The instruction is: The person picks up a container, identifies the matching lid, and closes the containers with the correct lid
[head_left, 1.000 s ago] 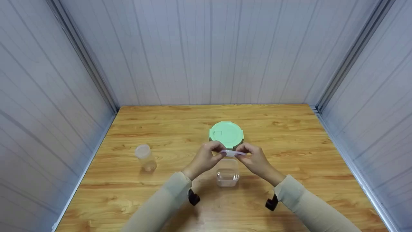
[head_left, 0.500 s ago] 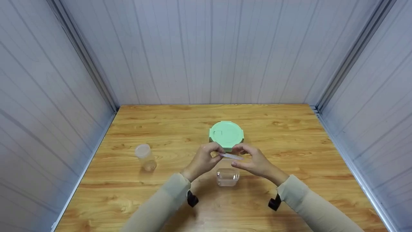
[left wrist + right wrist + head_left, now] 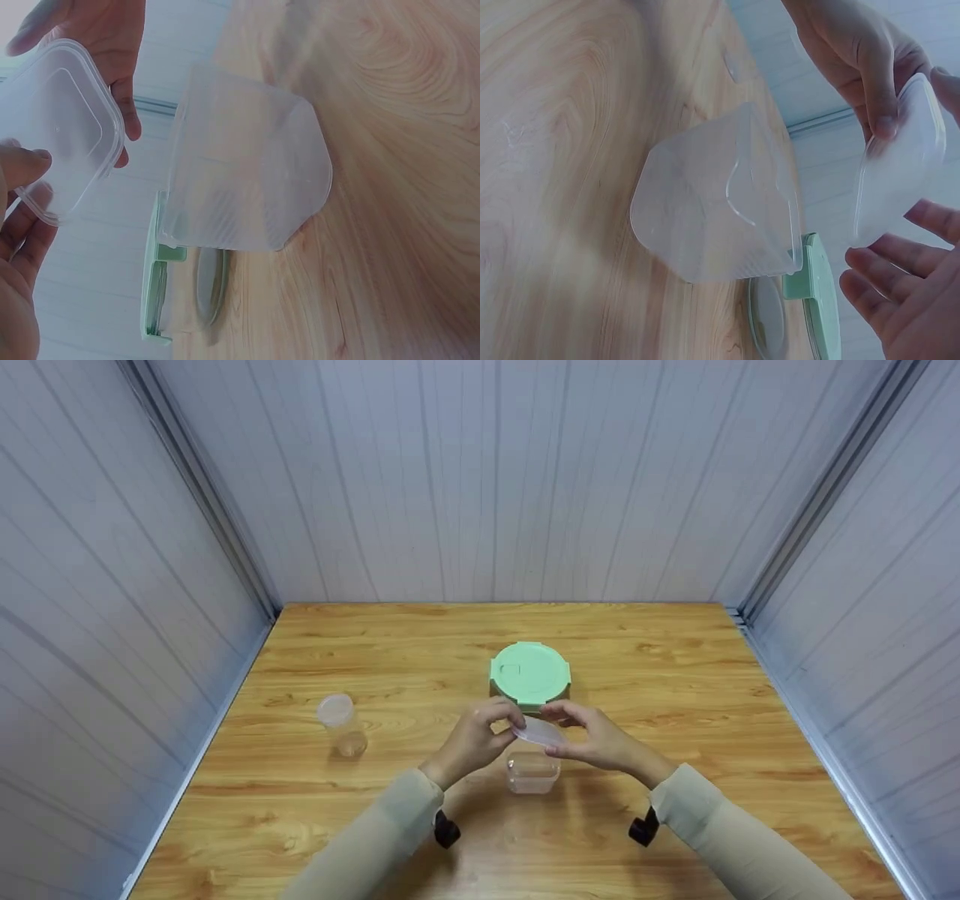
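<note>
A translucent rounded-square plastic lid (image 3: 540, 732) is held in the air, its flat face tilted. My left hand (image 3: 478, 736) pinches one edge, with the thumb on the face and fingers beneath in the left wrist view. My right hand (image 3: 600, 741) is at the other side of the lid; its fingers are spread and fairly straight around the edge (image 3: 911, 281), some seeming to touch it. Below both hands a clear plastic container (image 3: 533, 780) stands uncovered on the table, its open top visible in the right wrist view (image 3: 712, 202).
A round container with a mint-green lid (image 3: 530, 673) stands just behind the hands. To the left is a clear jar with a whitish cap (image 3: 341, 727). Pale panel walls (image 3: 465, 487) border the wooden table (image 3: 660, 660) at the back and sides.
My right fingers have let go of their pinch on the lid and spread around its edge. The lid has tipped from nearly edge-on to showing its face. The left hand keeps its hold.
</note>
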A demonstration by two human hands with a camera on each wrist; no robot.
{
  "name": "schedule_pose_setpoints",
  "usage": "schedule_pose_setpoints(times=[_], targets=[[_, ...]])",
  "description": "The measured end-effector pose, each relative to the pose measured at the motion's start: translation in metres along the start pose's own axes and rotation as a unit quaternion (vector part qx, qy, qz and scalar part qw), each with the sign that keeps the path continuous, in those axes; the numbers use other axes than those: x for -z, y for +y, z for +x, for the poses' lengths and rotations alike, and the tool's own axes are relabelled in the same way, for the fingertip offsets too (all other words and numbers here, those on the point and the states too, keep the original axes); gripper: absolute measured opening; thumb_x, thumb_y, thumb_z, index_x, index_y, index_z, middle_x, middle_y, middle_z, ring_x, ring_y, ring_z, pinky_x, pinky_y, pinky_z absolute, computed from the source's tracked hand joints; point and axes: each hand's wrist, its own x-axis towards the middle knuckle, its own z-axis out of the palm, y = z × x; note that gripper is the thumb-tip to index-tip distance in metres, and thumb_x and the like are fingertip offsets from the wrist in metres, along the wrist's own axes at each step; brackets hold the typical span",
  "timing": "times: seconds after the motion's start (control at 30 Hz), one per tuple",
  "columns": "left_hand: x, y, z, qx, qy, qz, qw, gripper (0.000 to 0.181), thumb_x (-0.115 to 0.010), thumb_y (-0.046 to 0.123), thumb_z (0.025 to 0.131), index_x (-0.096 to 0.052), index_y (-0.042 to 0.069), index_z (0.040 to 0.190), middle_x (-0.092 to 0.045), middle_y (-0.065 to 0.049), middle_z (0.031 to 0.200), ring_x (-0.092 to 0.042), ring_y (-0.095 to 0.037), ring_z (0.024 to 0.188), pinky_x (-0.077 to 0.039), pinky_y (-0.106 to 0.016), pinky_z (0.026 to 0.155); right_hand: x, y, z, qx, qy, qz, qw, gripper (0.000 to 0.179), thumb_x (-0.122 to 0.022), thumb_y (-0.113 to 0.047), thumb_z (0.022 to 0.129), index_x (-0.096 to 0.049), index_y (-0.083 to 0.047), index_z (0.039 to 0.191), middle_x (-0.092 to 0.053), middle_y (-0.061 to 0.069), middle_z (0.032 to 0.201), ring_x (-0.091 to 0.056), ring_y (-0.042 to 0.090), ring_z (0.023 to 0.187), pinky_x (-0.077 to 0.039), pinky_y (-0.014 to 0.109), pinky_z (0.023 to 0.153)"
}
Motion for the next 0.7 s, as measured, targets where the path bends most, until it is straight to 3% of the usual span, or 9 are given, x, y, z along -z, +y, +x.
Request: schedule_pose_setpoints(times=[0.47,0.57,0.7], targets=[[-0.0021,-0.0043,-0.004,-0.038,0.009,0.001,0.9992,0.012,-0.08,-0.008,0.091,-0.074,0.002,0.091,-0.078,-0.011,0.097,-0.075,-0.025,0.097,-0.064,-0.034,0.091,-0.0024,0.0059,0.0008,0.012,-0.019,-0.014,0.9997,0.058,-0.084,-0.015,0.094,-0.063,0.004,0.145,-0.071,0.017,0.137,-0.066,0.032,0.124,-0.055,0.053,0.11],[0.0,-0.0042,-0.0051,-0.02,-0.008,0.002,0.9998,0.014,-0.082,-0.006,0.09,-0.075,0.002,0.099,-0.077,-0.011,0.107,-0.074,-0.025,0.106,-0.063,-0.036,0.098,-0.0026,0.0054,0.0004,0.013,-0.012,-0.016,0.9997,0.057,-0.086,-0.017,0.093,-0.065,0.0,0.143,-0.072,0.015,0.137,-0.065,0.029,0.125,-0.053,0.054,0.112],[0.0052,-0.0043,-0.0058,0.022,-0.049,-0.001,0.9985,0.035,-0.085,0.0,0.089,-0.074,0.003,0.122,-0.073,-0.01,0.127,-0.068,-0.025,0.124,-0.057,-0.041,0.111,-0.0022,0.0066,-0.0002,0.014,-0.003,-0.016,0.9998,0.056,-0.088,-0.019,0.091,-0.067,-0.004,0.142,-0.071,0.013,0.138,-0.064,0.03,0.128,-0.049,0.06,0.114]])
